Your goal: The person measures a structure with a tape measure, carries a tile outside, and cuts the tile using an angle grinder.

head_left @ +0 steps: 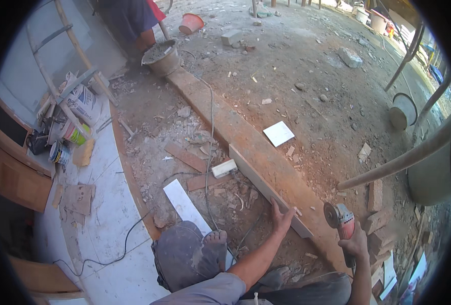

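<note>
My left hand grips the upper edge of a long, narrow grey-brown strip, which looks like a cut tile. It stands on edge along the near side of a low, dusty concrete beam. To the right, my right hand is closed around the body of a red and grey angle grinder. The grinder's round disc is just beyond the strip's near end, apart from it. A white tile strip lies on the ground by my knee. A square white tile lies beyond the beam.
A power strip and a trailing cable lie left of the beam. Several bricks are piled at right beside a slanting pole. A mortar bucket stands at the beam's far end near another person's leg.
</note>
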`<state>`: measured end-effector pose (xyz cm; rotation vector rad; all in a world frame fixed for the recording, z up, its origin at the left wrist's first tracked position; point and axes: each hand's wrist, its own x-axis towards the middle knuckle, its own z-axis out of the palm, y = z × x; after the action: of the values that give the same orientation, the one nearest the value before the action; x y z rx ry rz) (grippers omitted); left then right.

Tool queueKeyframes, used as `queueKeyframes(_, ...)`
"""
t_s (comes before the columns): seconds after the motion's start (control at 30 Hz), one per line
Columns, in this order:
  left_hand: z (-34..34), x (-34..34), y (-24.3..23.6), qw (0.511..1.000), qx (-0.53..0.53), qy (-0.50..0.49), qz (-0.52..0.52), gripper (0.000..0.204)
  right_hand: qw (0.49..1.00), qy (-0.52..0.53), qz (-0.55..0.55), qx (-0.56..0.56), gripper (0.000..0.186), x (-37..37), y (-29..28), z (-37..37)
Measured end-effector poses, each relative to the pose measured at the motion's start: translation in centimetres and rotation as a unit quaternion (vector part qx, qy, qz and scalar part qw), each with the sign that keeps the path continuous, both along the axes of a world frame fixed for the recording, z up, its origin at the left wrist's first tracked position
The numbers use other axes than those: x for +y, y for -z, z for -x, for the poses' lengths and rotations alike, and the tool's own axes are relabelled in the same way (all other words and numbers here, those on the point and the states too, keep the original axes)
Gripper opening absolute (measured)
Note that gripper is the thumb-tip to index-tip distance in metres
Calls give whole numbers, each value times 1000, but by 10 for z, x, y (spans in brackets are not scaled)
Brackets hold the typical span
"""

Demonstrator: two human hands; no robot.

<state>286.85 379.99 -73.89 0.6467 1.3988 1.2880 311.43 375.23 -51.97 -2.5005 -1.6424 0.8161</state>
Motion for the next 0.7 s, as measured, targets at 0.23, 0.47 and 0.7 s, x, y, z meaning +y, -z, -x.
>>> queueKeyframes(0.23,38,8,-60,997,18,66,21,101,998,-69,2,2,68,17,-7,15)
queueKeyframes(0.47,47,-7,-40,998,35,36,39,62,993,-111,38,-14,69,10,-3,36)
queueKeyframes(0.7,48,-7,-40,998,46,24,31,65,985,-155,68,-43,64,15,-8,47)
